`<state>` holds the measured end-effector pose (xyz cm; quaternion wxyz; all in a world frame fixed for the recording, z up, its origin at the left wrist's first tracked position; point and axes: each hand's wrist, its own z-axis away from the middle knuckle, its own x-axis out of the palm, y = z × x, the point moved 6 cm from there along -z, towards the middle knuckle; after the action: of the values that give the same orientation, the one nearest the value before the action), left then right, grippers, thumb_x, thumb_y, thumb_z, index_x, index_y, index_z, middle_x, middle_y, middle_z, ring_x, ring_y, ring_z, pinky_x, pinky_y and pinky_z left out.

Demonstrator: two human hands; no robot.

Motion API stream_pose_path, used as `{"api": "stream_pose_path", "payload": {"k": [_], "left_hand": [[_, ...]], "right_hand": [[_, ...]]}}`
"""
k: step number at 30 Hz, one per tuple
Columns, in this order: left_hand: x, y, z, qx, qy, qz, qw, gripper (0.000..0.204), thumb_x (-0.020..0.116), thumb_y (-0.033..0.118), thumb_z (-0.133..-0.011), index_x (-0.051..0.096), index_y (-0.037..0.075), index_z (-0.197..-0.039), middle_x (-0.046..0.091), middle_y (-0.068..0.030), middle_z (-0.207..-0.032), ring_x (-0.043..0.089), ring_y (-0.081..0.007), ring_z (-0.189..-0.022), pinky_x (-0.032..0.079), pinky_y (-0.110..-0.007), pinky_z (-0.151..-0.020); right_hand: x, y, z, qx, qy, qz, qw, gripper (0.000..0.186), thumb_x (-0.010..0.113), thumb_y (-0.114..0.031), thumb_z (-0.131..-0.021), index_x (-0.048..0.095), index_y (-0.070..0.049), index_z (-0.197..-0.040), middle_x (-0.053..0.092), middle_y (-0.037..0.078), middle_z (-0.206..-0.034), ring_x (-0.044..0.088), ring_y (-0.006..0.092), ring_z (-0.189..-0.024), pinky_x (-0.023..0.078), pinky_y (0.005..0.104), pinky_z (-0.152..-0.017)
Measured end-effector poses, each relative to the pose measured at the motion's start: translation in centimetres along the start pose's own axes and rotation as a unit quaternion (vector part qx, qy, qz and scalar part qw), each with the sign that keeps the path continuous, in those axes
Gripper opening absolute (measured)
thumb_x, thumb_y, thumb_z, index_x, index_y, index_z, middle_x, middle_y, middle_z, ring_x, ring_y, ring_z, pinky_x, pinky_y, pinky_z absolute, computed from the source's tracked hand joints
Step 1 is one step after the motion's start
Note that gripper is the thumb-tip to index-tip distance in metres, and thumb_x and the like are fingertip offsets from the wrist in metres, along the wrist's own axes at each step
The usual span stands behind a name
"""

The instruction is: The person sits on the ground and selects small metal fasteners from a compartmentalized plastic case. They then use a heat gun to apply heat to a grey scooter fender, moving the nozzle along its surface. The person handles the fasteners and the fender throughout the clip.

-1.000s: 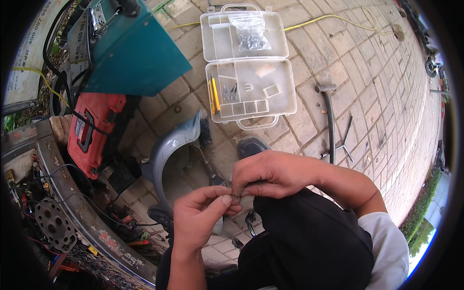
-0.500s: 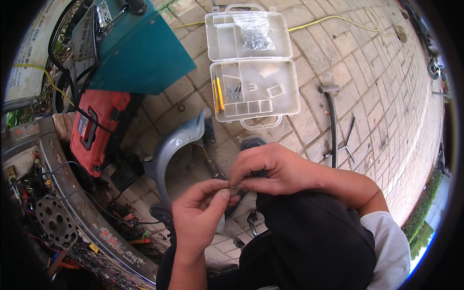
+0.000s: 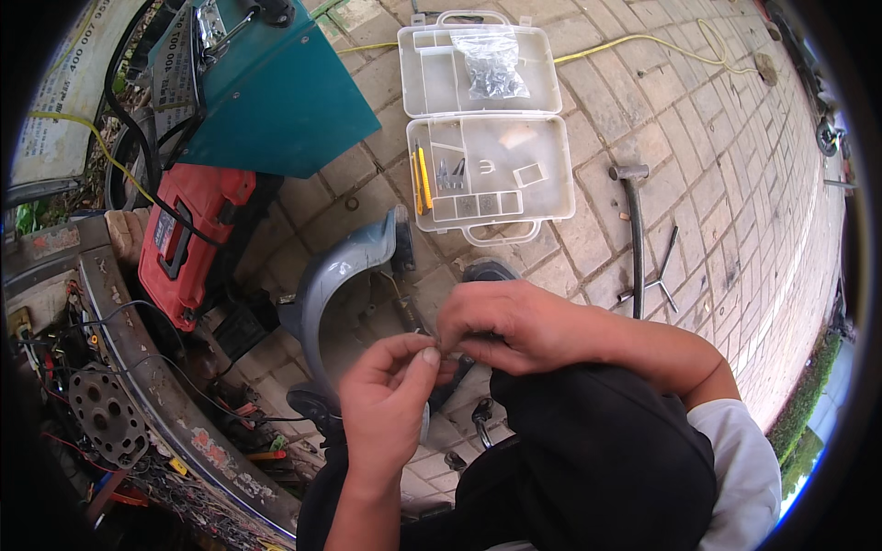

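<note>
My left hand point(image 3: 386, 395) and my right hand point(image 3: 519, 321) meet fingertip to fingertip in front of my knees. Thumb and fingers are pinched together on both, over something too small and too covered to make out. Just beyond them a curved grey plastic part, like a fender point(image 3: 333, 275), stands on the paving beside my foot. Farther off lies an open clear plastic organizer case point(image 3: 542, 197), holding yellow utility knives point(image 3: 422, 179), small metal bits point(image 3: 450, 174) and a clear bag of small parts point(image 3: 493, 69) in its far half.
At right on the brick paving lie a hammer point(image 3: 634, 230) and a Y-shaped socket wrench point(image 3: 658, 283). To the left are a red tool case point(image 3: 197, 239), a teal metal box point(image 3: 285, 101) and a worn bumper-like edge point(image 3: 207, 441) with loose wires. A yellow cable point(image 3: 634, 35) runs behind the organizer.
The view has shifted slightly, so the surroundings sit a little farther right. Both hands stay pinched together, with a small shift of the left hand and fingers.
</note>
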<state>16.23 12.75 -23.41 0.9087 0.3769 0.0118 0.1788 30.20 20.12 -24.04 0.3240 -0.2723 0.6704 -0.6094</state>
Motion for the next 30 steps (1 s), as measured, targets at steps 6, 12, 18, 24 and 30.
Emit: {"api": "stream_pose_path", "payload": {"k": [6, 12, 18, 24, 30], "left_hand": [[0.1, -0.2, -0.3, 0.014, 0.01, -0.016, 1.0, 0.011, 0.062, -0.001, -0.09, 0.062, -0.005, -0.1, 0.068, -0.011, -0.089, 0.069, -0.0153, -0.077, 0.058, -0.026, -0.073], [0.5, -0.3, -0.4, 0.072, 0.022, -0.033, 0.997, 0.011, 0.062, -0.004, -0.089, 0.061, -0.004, -0.1, 0.066, -0.0093, -0.093, 0.067, -0.0144, -0.08, 0.058, -0.027, -0.076], [0.4, -0.8, -0.8, 0.086, 0.035, -0.026, 0.995, 0.014, 0.064, -0.005, -0.087, 0.06, -0.005, -0.101, 0.067, -0.0104, -0.095, 0.067, -0.0146, -0.086, 0.055, -0.025, -0.078], [0.1, -2.2, -1.4, -0.042, -0.023, 0.18, 0.983, 0.011, 0.059, -0.001, -0.089, 0.06, -0.004, -0.099, 0.067, -0.0136, -0.094, 0.068, -0.0213, -0.085, 0.059, -0.035, -0.08], [0.4, -2.4, -1.4, -0.076, -0.037, 0.227, 0.97, 0.012, 0.056, 0.002, -0.091, 0.059, -0.005, -0.1, 0.067, -0.0161, -0.096, 0.069, -0.0244, -0.087, 0.059, -0.039, -0.082]], "right_hand": [[-0.2, 0.7, -0.1, 0.08, -0.001, -0.051, 0.995, 0.014, 0.066, 0.0, -0.083, 0.064, -0.002, -0.096, 0.064, 0.009, -0.092, 0.065, 0.0197, -0.085, 0.052, 0.0306, -0.074], [0.8, 3.0, 0.7, 0.293, 0.02, -0.223, 0.93, 0.018, 0.066, -0.002, -0.086, 0.062, 0.002, -0.104, 0.067, 0.006, -0.094, 0.064, 0.01, -0.087, 0.053, 0.0254, -0.079], [1.3, 3.7, 0.7, 0.259, 0.064, -0.3, 0.916, 0.028, 0.067, -0.006, -0.084, 0.061, 0.006, -0.108, 0.066, 0.007, -0.087, 0.062, 0.0103, -0.079, 0.051, 0.0251, -0.071], [0.3, 1.7, 0.2, 0.085, 0.056, -0.132, 0.986, 0.024, 0.066, -0.004, -0.084, 0.064, -0.001, -0.108, 0.063, 0.01, -0.093, 0.063, 0.0214, -0.085, 0.051, 0.0307, -0.074], [-0.1, 0.4, 0.2, -0.032, 0.059, -0.056, 0.996, 0.023, 0.062, 0.004, -0.081, 0.065, -0.003, -0.103, 0.059, 0.012, -0.1, 0.062, 0.0282, -0.089, 0.051, 0.0331, -0.077]]}}
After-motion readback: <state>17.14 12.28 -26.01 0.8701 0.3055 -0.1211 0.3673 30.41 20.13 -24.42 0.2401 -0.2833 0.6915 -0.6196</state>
